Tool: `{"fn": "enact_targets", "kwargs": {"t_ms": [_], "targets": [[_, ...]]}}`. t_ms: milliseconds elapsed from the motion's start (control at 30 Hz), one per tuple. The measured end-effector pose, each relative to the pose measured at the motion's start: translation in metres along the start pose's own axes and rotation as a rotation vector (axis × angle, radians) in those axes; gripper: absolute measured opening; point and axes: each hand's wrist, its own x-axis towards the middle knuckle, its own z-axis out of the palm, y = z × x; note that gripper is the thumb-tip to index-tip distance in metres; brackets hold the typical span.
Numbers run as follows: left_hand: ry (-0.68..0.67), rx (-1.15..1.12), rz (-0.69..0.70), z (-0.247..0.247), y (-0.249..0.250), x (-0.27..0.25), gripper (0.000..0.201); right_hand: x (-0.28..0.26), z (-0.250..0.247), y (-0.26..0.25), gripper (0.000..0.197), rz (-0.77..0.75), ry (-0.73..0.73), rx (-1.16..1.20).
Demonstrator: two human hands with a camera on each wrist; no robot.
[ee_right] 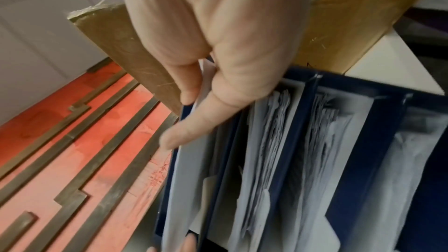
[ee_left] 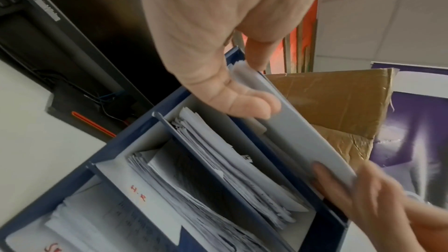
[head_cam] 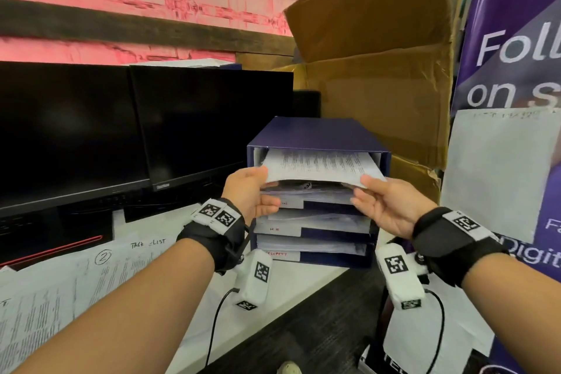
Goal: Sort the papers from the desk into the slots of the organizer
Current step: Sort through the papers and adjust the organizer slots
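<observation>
A dark blue organizer with stacked slots stands on the white desk, its lower slots holding several papers. A printed sheet lies half inside the top slot, its near edge sticking out. My left hand pinches the sheet's left near corner, and my right hand pinches its right near corner. In the left wrist view the sheet runs between my left fingers and the right hand. The right wrist view shows my right fingers on the sheet's edge at the organizer.
Two dark monitors stand left of the organizer. More printed papers lie on the desk at the lower left. A large cardboard box rises behind the organizer, and a purple banner hangs on the right.
</observation>
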Motion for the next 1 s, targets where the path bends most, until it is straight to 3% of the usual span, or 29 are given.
{"fn": "enact_targets", "kwargs": {"t_ms": [100, 167, 300, 433, 533, 600, 700, 833, 1000], "targets": [[-0.016, 0.071, 0.051, -0.007, -0.001, -0.001, 0.034, 0.010, 0.012, 0.001, 0.032, -0.079, -0.037, 0.266], [-0.012, 0.136, 0.067, -0.009, 0.000, -0.002, 0.032, 0.016, 0.016, 0.006, 0.038, -0.112, -0.048, 0.247], [-0.033, 0.252, 0.054, -0.014, -0.001, -0.003, 0.024, 0.023, 0.024, 0.015, 0.040, -0.161, -0.090, -0.136], [-0.030, 0.368, 0.054, -0.024, -0.005, -0.003, 0.009, 0.031, 0.028, 0.020, 0.057, -0.136, -0.174, -0.434], [-0.034, 0.574, 0.072, -0.040, -0.007, -0.006, 0.014, 0.035, 0.039, 0.026, 0.066, -0.121, -0.181, -0.744], [-0.041, 0.741, 0.079, -0.057, -0.008, -0.008, 0.018, 0.035, 0.050, 0.032, 0.060, -0.217, -0.123, -0.768], [-0.041, 1.027, 0.046, -0.089, -0.013, -0.005, 0.019, 0.033, 0.072, 0.041, 0.034, -0.339, -0.041, -0.700], [-0.026, 1.339, -0.087, -0.142, -0.023, -0.004, 0.028, 0.033, 0.103, 0.065, 0.012, -0.233, -0.185, -0.916], [-0.057, 1.559, -0.335, -0.202, -0.033, -0.013, 0.033, 0.050, 0.129, 0.108, 0.015, -0.082, -0.377, -1.209]]}}
